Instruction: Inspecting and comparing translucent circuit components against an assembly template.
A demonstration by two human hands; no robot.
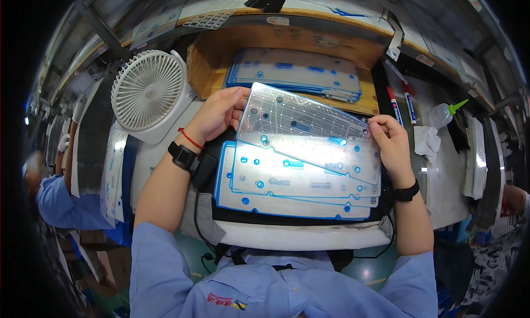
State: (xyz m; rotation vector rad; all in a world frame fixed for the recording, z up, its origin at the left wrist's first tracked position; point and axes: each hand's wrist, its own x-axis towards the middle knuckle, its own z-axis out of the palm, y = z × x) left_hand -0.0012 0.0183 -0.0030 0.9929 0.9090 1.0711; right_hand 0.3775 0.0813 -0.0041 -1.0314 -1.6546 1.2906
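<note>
A thin clear panel (298, 119) with fine printed lines and small round holes is tilted down to the right between my hands. My left hand (223, 112) pinches its upper left end, fingers partly hidden behind it. On the right, my right hand (391, 147) grips the other end, thumb at the edge. Just beneath lie several overlapping blue-edged panels (292, 206), clear or silvery, with blue-ringed holes, on a dark surface near the bench's front edge. Whether the held panel touches them, I cannot tell.
Behind my hands, a wooden box (212, 61) holds a stack of similar panels (298, 69). A white fan (150, 91) stands at left. Markers (409, 105), a green-tipped squeeze bottle (441, 115) and crumpled white tissue (427, 141) lie at right. Another person's blue sleeve (61, 199) shows far left.
</note>
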